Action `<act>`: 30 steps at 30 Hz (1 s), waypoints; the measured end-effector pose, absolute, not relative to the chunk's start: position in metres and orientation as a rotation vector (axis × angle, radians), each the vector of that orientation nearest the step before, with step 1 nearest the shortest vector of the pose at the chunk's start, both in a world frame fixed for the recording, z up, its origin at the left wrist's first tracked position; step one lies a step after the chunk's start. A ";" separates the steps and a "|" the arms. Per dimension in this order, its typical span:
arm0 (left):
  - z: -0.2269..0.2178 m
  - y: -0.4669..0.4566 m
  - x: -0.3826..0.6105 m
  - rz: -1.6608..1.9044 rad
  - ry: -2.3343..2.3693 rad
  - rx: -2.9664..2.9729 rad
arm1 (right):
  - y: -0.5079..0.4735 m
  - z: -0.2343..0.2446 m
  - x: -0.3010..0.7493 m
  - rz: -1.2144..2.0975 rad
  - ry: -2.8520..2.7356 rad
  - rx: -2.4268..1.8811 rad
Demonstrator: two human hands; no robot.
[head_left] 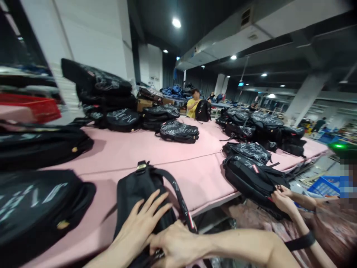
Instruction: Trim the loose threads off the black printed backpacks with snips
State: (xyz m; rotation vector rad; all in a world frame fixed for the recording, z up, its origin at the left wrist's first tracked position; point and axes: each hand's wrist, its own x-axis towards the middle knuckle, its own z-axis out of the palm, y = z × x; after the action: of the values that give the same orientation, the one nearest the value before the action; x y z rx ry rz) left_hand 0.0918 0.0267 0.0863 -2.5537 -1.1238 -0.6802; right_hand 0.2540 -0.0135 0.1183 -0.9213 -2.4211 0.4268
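Note:
A black backpack (126, 190) lies in front of me at the table's near edge, its straps facing up. My left hand (143, 219) rests flat on it with fingers spread. Close beside, my right hand (178, 243) is closed low on the backpack, its fingers curled around something mostly hidden by the hand. A shoulder strap (178, 193) with white print and a red-and-white tag arches to the right, down to my right wrist. At the top of the bag sits a buckle (141, 166).
The pink-covered table (128, 149) carries several printed black backpacks, stacked at the back left (103, 93) and right (264, 123). Two lie close on my left. At the right, a co-worker's hands (283, 197) handle another backpack (248, 178). A person in yellow (192, 108) stands at the far end.

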 end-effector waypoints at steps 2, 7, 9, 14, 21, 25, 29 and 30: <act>0.089 0.021 0.097 -0.624 -1.206 -2.547 | -0.017 0.113 0.253 0.767 -2.404 -0.885; 0.094 0.025 0.096 -0.682 -1.279 -2.733 | -0.013 0.110 0.268 1.109 -2.278 -0.882; 0.096 0.024 0.086 -0.876 -1.232 -2.833 | -0.010 0.109 0.276 1.053 -2.311 -0.825; 0.086 -0.022 0.059 -1.100 -1.226 -3.006 | -0.018 0.104 0.291 0.763 -2.519 -0.723; 0.050 -0.093 0.071 -1.167 -1.279 -2.710 | -0.041 0.084 0.297 0.040 -2.666 -0.516; 0.043 -0.093 0.079 -1.245 -1.203 -2.613 | -0.046 0.077 0.298 -0.087 -2.596 -0.484; 0.046 -0.088 0.078 -1.202 -1.161 -2.600 | -0.048 0.076 0.297 -0.091 -2.550 -0.508; 0.046 -0.088 0.077 -1.185 -1.149 -2.600 | -0.049 0.076 0.297 -0.083 -2.549 -0.525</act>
State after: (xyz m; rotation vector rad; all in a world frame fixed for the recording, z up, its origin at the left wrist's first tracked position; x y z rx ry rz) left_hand 0.0766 -0.0883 0.0464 -2.5996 -1.1494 -1.1849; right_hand 0.2974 -0.0490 0.0760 -0.5251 -2.5488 -0.0832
